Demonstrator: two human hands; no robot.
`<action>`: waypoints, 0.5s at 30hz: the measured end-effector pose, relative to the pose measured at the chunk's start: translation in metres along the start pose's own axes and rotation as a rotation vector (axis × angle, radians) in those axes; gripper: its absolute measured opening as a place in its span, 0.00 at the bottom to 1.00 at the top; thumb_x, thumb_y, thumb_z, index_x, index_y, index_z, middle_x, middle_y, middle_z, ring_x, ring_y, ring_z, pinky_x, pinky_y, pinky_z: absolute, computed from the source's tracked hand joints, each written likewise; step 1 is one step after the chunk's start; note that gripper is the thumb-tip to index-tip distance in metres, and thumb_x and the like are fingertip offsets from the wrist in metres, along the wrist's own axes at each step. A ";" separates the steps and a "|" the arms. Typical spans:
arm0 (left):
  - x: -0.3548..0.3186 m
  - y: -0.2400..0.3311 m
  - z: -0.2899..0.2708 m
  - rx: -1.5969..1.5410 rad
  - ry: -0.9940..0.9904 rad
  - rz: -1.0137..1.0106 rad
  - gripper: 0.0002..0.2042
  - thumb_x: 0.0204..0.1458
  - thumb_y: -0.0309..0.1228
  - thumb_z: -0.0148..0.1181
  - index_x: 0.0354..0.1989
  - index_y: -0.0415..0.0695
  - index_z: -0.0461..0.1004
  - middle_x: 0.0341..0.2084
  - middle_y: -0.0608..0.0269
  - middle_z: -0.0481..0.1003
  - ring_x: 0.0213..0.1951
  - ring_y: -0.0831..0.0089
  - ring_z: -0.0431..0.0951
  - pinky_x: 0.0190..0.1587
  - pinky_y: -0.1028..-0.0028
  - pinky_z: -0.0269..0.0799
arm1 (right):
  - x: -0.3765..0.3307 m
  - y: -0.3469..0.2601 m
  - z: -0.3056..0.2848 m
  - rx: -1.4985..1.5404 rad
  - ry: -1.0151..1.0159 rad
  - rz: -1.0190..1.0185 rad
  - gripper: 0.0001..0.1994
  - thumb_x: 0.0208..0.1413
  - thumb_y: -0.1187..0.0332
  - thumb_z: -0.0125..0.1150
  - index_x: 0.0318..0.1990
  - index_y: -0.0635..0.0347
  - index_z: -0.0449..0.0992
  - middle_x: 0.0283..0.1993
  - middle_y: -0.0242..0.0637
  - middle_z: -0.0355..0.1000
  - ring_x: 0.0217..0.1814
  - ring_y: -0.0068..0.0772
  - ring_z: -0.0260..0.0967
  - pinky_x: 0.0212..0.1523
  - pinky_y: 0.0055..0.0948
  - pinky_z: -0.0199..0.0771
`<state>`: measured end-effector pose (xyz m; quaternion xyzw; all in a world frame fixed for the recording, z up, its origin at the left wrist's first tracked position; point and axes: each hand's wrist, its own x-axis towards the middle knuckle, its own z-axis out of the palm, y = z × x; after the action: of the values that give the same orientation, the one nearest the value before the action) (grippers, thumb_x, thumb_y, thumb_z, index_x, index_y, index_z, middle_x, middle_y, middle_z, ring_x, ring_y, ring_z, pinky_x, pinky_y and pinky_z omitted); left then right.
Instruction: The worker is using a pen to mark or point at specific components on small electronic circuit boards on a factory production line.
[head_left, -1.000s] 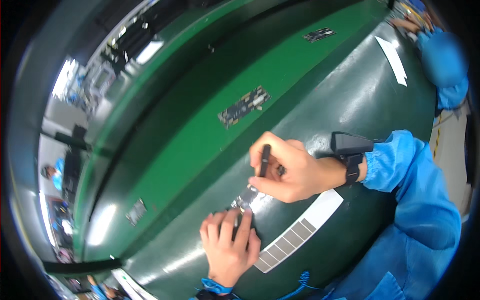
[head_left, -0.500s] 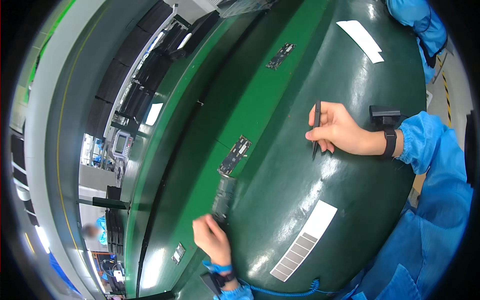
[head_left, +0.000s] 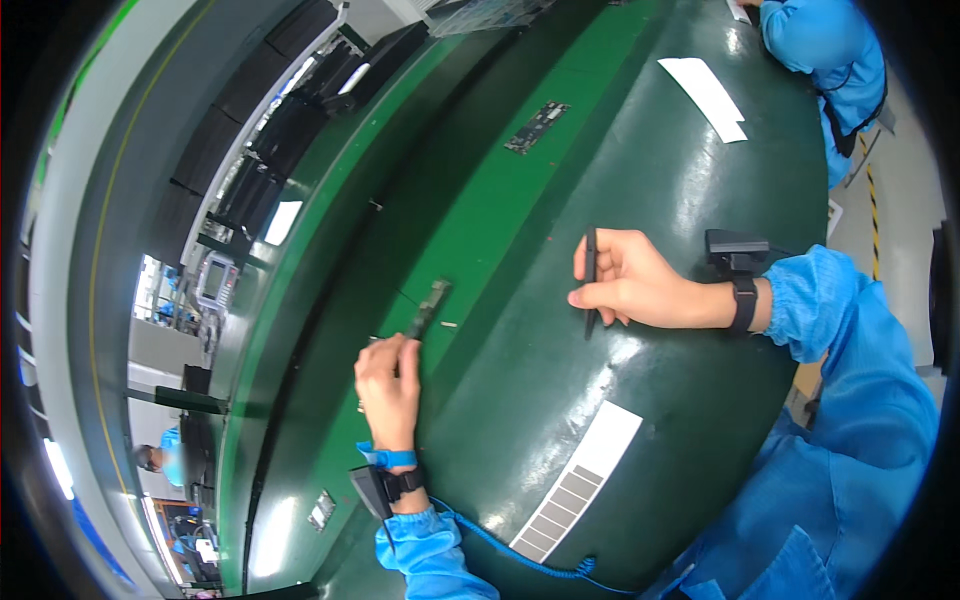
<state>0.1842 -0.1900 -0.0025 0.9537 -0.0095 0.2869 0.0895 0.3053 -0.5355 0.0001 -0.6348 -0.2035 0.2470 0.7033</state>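
Observation:
My left hand (head_left: pixel 388 385) is over the green belt (head_left: pixel 480 225), its fingers closed on the lower end of a circuit board (head_left: pixel 430 305). The board is tilted and shows as a narrow strip; a small pale tab (head_left: pixel 449 324) is beside it. Small bits of something else show at the hand's left edge, mostly hidden. My right hand (head_left: pixel 635 280) is above the dark green worktop, pinching slim black tweezers (head_left: pixel 590 285) held nearly upright. Nearer to me lies a white sheet (head_left: pixel 580 475) with a row of grey labels on its lower part.
Farther up the belt lies another circuit board (head_left: pixel 537 127), and a small board (head_left: pixel 321 510) lies lower left. White sheets (head_left: pixel 705 98) rest on the far worktop, near a person in blue (head_left: pixel 825 50). A coiled blue cord (head_left: pixel 500 550) runs from my left wrist.
My left hand has moved up and forward onto the belt. The board lying flat there earlier no longer shows flat; a tilted board is at my fingers. The view has shifted slightly.

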 end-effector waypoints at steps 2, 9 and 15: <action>-0.006 -0.005 -0.005 0.140 0.098 -0.018 0.04 0.57 0.23 0.67 0.38 0.36 0.81 0.37 0.51 0.82 0.40 0.52 0.81 0.44 0.59 0.76 | 0.002 -0.001 0.004 -0.020 -0.008 0.033 0.10 0.56 0.75 0.68 0.36 0.59 0.69 0.25 0.30 0.73 0.20 0.19 0.71 0.16 0.23 0.65; -0.058 0.098 -0.036 0.281 0.220 0.388 0.09 0.48 0.18 0.73 0.37 0.32 0.81 0.36 0.51 0.82 0.42 0.54 0.82 0.44 0.58 0.78 | -0.046 0.020 0.030 -0.011 -0.231 -0.210 0.13 0.58 0.74 0.72 0.44 0.62 0.71 0.35 0.35 0.77 0.32 0.21 0.78 0.30 0.22 0.79; -0.129 0.166 -0.065 0.204 -0.234 0.127 0.21 0.49 0.32 0.70 0.51 0.35 0.80 0.54 0.49 0.78 0.56 0.52 0.76 0.63 0.47 0.65 | -0.071 0.025 0.053 -0.148 -0.509 -0.187 0.13 0.60 0.74 0.71 0.47 0.64 0.73 0.41 0.37 0.79 0.40 0.27 0.81 0.43 0.27 0.85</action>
<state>0.0295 -0.3460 0.0071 0.9823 -0.0511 0.1782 -0.0279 0.2150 -0.5349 -0.0170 -0.5804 -0.4486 0.3172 0.6011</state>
